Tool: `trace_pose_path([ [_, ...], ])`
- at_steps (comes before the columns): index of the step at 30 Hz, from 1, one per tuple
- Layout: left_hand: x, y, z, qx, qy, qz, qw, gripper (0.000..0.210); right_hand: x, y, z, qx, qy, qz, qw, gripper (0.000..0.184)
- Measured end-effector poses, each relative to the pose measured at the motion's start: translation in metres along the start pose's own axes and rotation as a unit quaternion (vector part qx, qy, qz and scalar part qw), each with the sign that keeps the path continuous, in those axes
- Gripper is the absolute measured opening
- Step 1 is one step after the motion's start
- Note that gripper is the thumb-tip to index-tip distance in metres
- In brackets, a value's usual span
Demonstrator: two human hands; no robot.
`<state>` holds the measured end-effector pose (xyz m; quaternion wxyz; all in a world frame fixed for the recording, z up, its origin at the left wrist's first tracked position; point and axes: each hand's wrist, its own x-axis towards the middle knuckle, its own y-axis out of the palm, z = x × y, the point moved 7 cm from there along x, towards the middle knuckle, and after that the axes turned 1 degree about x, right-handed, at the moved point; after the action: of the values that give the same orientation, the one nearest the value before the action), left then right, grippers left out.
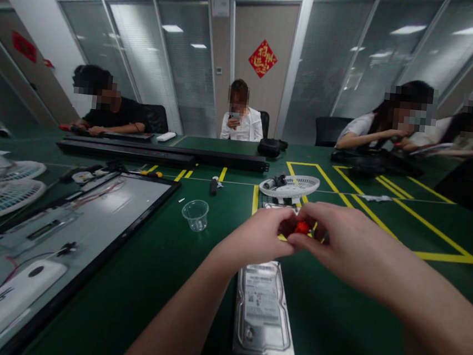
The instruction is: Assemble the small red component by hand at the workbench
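My left hand (267, 230) and my right hand (332, 226) meet above the table, fingers curled inward. Between their fingertips shows a small red object (302, 227); both hands seem closed on it, and its exact kind is hidden by the fingers. Just below them on the green table lies a silver hard drive (264, 314), label side up. Behind the hands, partly covered, is another metal-edged item (279, 208). A white slotted round dish (297, 192) stands beyond, with small dark parts (278, 180) on it. To the left sits a clear plastic cup (196, 216).
A large opened flat panel (103, 209) fills the left side, with a white casing (7, 300) on it. White fan-like grilles (4, 200) lie at far left. Long black bars (221, 159) cross the back. Several people sit around the table (192, 285).
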<state>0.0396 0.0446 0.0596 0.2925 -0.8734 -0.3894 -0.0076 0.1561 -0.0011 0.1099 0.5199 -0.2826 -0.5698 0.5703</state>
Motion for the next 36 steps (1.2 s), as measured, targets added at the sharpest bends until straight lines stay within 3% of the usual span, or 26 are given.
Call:
trace_pose_path([
  [4,-0.001,-0.002,-0.001,-0.008,0.008,-0.016,1.0,0.035,0.001,-0.001,0.007,0.014,-0.029,0.011,0.999,0.028],
  [9,-0.001,-0.001,0.001,0.002,-0.006,-0.015,1.0,0.028,0.002,0.001,-0.001,-0.011,0.035,0.03,0.999,0.007],
  [13,-0.001,-0.001,-0.003,-0.005,0.0,-0.012,1.0,0.024,0.001,-0.001,0.001,0.003,0.014,0.018,1.0,0.012],
  [17,-0.002,-0.003,-0.003,-0.019,-0.002,-0.029,0.999,0.032,0.001,-0.001,0.008,0.028,-0.028,0.018,0.999,0.033],
  [19,-0.002,-0.003,-0.001,-0.023,-0.005,-0.027,0.999,0.033,0.002,0.0,0.007,0.014,-0.021,0.019,0.999,0.028],
  [22,-0.001,0.0,0.0,-0.019,-0.005,-0.01,1.0,0.032,0.003,0.0,0.001,-0.014,0.012,0.014,1.0,0.006],
  [26,-0.001,0.0,-0.002,-0.016,0.001,-0.002,1.0,0.022,0.001,0.0,-0.001,-0.007,0.016,0.005,1.0,0.009],
  [32,-0.002,-0.003,-0.002,-0.025,-0.013,-0.03,0.999,0.033,0.002,0.002,0.006,0.024,-0.028,0.015,0.999,0.034],
  [36,-0.001,0.0,0.001,-0.021,-0.005,-0.013,1.0,0.033,0.003,0.002,-0.002,-0.015,0.003,0.007,1.0,0.012],
])
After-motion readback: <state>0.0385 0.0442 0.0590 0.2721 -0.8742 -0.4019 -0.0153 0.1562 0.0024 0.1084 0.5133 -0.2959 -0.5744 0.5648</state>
